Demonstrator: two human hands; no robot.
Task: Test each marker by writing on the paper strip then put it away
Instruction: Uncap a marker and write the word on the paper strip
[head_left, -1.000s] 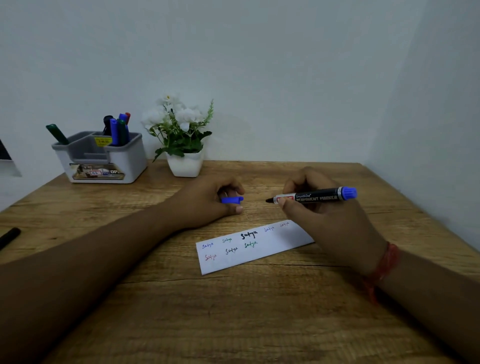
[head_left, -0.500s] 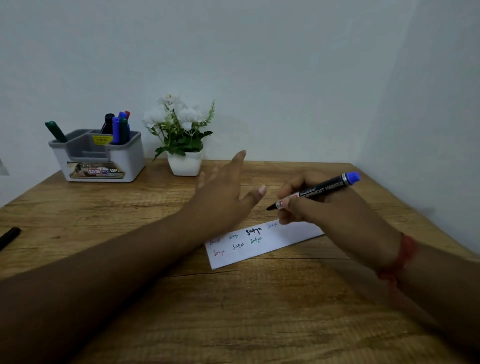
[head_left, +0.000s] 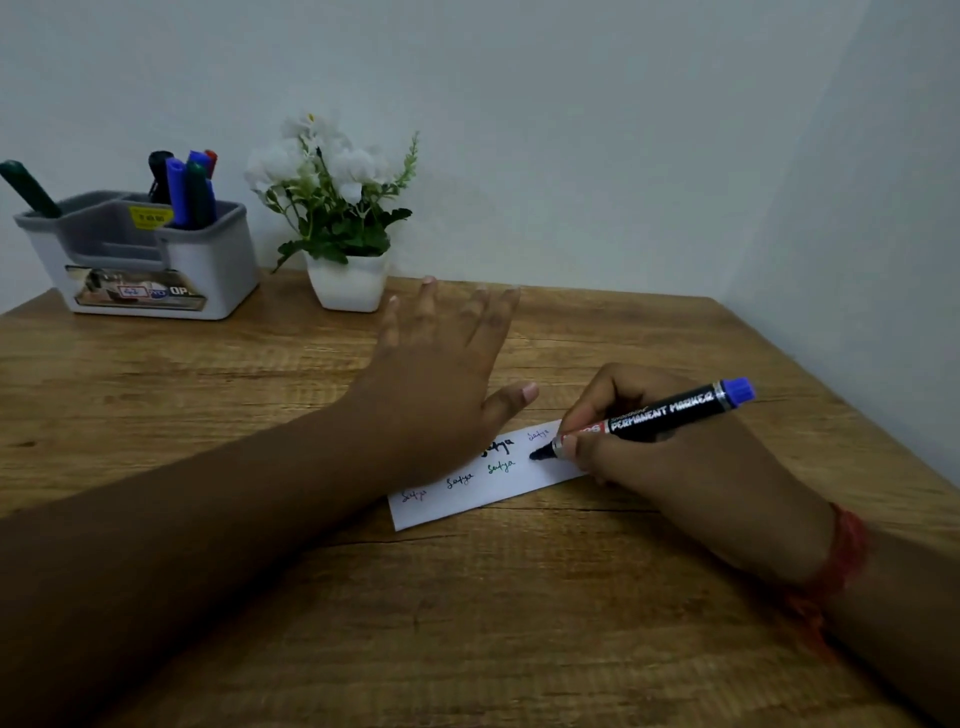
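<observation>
A white paper strip (head_left: 483, 493) with several small written words lies on the wooden table in front of me. My right hand (head_left: 670, 457) pinches an uncapped black marker with a blue end (head_left: 670, 413), its tip just at the strip's right part. My left hand (head_left: 441, 379) is spread with straight fingers over the strip's left part, covering some of the writing. The marker's blue cap is not visible. A grey and white organiser (head_left: 208, 260) at the back left holds several capped markers.
A white pot with artificial white flowers (head_left: 345, 280) stands beside the organiser at the back. White walls close the table at the back and the right. The table's right edge runs diagonally near my right hand.
My left hand, which held a blue cap a second ago, has opened and spread flat over the strip. My right hand has lowered the marker tip onto the paper. The view has moved closer.
</observation>
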